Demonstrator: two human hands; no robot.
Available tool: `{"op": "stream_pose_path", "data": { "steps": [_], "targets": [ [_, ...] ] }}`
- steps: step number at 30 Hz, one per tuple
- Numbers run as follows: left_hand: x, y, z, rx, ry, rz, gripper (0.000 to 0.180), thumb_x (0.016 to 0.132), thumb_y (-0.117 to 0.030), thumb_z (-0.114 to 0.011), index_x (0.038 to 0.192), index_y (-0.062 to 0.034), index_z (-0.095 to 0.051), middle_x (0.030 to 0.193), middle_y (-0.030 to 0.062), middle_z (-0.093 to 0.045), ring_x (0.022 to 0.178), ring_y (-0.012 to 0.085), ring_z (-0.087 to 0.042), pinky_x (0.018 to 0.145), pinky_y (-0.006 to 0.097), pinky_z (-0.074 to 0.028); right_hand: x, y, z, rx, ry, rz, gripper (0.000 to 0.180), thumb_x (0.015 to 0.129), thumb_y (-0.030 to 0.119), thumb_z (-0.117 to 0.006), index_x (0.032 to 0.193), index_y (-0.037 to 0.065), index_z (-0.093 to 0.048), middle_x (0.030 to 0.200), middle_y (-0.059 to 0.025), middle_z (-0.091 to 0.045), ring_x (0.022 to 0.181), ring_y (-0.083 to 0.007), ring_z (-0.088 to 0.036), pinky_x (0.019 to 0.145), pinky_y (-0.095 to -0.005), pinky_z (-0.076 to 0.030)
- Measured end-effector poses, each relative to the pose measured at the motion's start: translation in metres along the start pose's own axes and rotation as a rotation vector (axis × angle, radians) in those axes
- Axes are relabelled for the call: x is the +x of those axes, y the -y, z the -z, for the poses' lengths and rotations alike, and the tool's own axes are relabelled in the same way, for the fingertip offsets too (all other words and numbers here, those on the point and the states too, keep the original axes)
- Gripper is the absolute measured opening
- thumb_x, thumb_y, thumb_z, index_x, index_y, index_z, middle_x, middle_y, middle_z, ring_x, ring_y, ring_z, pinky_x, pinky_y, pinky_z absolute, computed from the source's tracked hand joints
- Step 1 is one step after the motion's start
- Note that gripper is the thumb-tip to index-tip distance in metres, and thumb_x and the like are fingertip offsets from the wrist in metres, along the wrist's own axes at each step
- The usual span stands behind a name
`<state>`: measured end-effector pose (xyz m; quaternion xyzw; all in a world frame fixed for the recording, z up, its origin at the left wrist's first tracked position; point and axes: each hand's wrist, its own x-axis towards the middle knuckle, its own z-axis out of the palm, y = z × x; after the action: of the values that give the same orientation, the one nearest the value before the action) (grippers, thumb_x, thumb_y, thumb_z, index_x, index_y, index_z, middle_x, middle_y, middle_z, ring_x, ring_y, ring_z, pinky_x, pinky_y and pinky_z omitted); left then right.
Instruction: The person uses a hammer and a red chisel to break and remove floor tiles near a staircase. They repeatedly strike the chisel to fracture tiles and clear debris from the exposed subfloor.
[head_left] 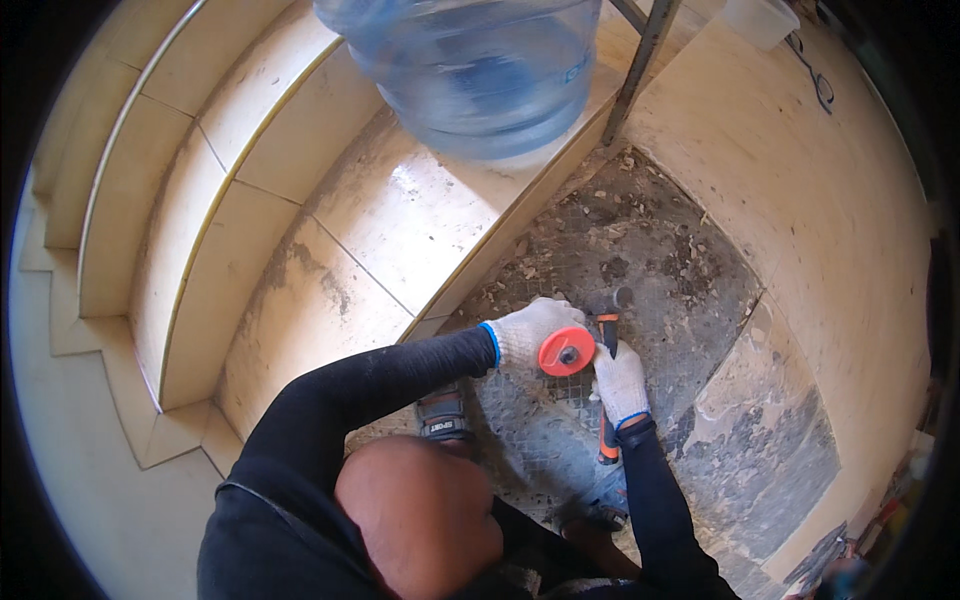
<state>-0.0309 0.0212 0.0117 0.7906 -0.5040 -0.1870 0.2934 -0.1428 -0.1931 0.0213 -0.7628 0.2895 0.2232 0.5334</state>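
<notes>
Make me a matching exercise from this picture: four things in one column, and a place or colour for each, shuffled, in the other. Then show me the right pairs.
Things:
1. Claw-or-club type unclear: hammer
2. Chisel with a round guard
3. Large water bottle
4. Work gloves

Places and colours:
A. Standing on the tiled step
B. White, with blue cuffs
C. Gripped in the right hand
D. At the left hand, showing a red-orange disc

Right pairs: 1-C, 2-D, 3-A, 4-B
</notes>
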Motion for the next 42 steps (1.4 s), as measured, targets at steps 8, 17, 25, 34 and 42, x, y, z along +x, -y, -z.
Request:
{"op": "stream_pose_path", "data": {
  "steps": [8, 17, 25, 34, 42],
  "targets": [
    [0.002, 0.032, 0.027, 0.149, -0.037, 0.132, 0.029, 0.079, -0.024, -0.088, 0.104, -0.0144, -0.077, 0.108, 0.0102, -0.074, 0.107, 0.0359, -0.074, 0.090, 0.050, -0.059, -0.013, 0.065, 0.008, 0.245, -0.021, -0.050, 0.025, 0.105, 0.030, -0.073, 0.105, 0.006, -0.063, 0.071, 0.0019, -0.053, 0.052, -0.0090, -0.050, 0.048, -0.0306, -0.048],
    [-0.002, 0.060, 0.029, -0.307, -0.350, 0.359, 0.025, 0.092, -0.023, -0.081, 0.101, -0.0015, -0.072, 0.106, 0.0253, -0.076, 0.105, 0.0469, -0.074, 0.086, 0.051, -0.059, -0.056, 0.104, 0.042, 0.463, -0.237, 0.338, 0.017, 0.103, 0.019, -0.072, 0.106, 0.005, -0.063, 0.081, -0.0025, -0.062, 0.061, -0.0123, -0.057, 0.052, -0.0325, -0.051],
    [0.001, 0.062, 0.036, -0.383, -0.336, 0.307, 0.037, 0.092, -0.027, -0.086, 0.116, -0.0016, -0.075, 0.112, 0.0239, -0.079, 0.107, 0.0406, -0.076, 0.091, 0.046, -0.061, -0.025, 0.067, -0.029, -0.346, -0.114, 0.550, 0.023, 0.103, 0.026, -0.081, 0.102, 0.005, -0.071, 0.082, -0.0047, -0.074, 0.065, -0.0138, -0.069, 0.061, -0.0308, -0.052],
    [-0.002, 0.073, 0.032, -0.316, -0.363, 0.301, 0.035, 0.095, -0.027, -0.082, 0.119, -0.0023, -0.074, 0.114, 0.0249, -0.078, 0.109, 0.0431, -0.075, 0.091, 0.048, -0.060, -0.061, 0.070, 0.010, 0.639, -0.067, 0.635, 0.010, 0.108, 0.022, -0.068, 0.107, 0.012, -0.064, 0.082, -0.0069, -0.063, 0.062, -0.0157, -0.061, 0.058, -0.0367, -0.051],
    [0.003, 0.068, 0.038, -0.354, -0.283, 0.292, 0.031, 0.094, -0.027, -0.082, 0.115, -0.0048, -0.077, 0.118, 0.0238, -0.078, 0.114, 0.0415, -0.075, 0.097, 0.046, -0.059, -0.067, 0.087, 0.021, 0.013, -0.042, 0.191, 0.024, 0.104, 0.024, -0.075, 0.091, 0.005, -0.067, 0.072, -0.0024, -0.062, 0.064, -0.0119, -0.065, 0.058, -0.0339, -0.052]
  ]
}}
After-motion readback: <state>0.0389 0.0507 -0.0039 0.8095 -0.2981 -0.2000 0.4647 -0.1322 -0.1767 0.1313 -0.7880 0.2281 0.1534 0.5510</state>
